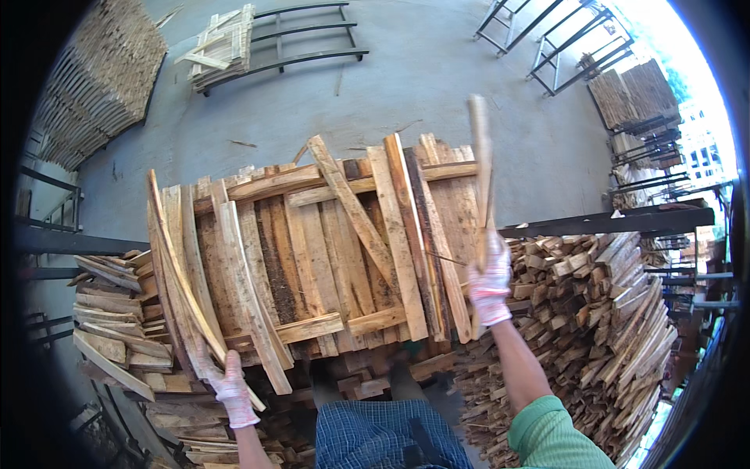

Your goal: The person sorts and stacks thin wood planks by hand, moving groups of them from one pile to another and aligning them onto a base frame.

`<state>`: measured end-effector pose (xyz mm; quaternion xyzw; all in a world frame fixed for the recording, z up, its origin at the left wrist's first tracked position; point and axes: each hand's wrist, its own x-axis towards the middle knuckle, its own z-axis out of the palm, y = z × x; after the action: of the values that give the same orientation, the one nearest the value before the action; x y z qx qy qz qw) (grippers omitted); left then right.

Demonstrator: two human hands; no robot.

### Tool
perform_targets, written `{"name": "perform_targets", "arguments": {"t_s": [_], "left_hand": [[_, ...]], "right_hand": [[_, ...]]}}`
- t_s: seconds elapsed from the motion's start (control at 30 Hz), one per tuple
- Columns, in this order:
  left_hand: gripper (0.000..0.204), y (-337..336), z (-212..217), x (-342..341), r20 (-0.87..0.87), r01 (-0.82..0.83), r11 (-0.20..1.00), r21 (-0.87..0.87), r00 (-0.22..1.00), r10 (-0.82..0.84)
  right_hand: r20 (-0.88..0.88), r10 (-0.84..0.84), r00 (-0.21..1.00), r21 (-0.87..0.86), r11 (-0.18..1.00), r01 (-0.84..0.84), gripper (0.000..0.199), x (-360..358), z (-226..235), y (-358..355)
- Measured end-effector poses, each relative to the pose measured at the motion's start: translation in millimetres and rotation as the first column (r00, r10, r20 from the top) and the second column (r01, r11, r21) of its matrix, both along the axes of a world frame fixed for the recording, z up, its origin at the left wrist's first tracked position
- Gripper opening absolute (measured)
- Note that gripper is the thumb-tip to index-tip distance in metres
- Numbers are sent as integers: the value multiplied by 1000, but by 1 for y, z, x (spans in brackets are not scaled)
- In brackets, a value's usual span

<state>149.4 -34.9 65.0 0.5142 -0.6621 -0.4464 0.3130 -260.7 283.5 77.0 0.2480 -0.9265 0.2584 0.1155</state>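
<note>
Left hand: my left hand (pixel 228 387), in a white-and-pink knit glove, was closed around the near part of a long, narrow, curved pale wooden strip (pixel 181 273), thumb on one side and fingers on the other.
Curved strip: it ran along the left side of the plank layer, its near end projecting past my hand; whether it touched the planks beneath, I could not tell.
Right hand: my right hand (pixel 491 281), gloved alike, was closed around the lower end of a slender tan wooden strip (pixel 482 164).
Tan strip: it pointed away from me at the right side of the layer, its far end blurred against the smooth grey floor (pixel 437 86).
Plank layer: a broad bed of brown, rough-sawn wooden planks (pixel 328 254) lay before me, side by side.
Loose pieces on the layer: a light-brown wooden slat (pixel 350 205) lay diagonally; just right of it lay a straight pale wooden plank (pixel 397 242).
Flanking piles: a large heap of split brown wooden sticks (pixel 578 313) stood at right, a lower pile of short pale wooden offcuts (pixel 117 328) at left.
Background: a low black metal rack (pixel 308 57) stood beyond, pale slats (pixel 223 51) stacked at its left end.
</note>
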Motion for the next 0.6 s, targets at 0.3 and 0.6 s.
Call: {"name": "perform_targets", "arguments": {"t_s": [0.3,0.6], "left_hand": [[73,9,0,7,101,-104,990,99,991,94],[66,-44,-48,23,607,160,964,-212,794,2]], "right_hand": [[261,-145,954,781,613,-121,68,86,-77,-121],[207,-122,971,525,851,-5,74,72,-111,-105]]}}
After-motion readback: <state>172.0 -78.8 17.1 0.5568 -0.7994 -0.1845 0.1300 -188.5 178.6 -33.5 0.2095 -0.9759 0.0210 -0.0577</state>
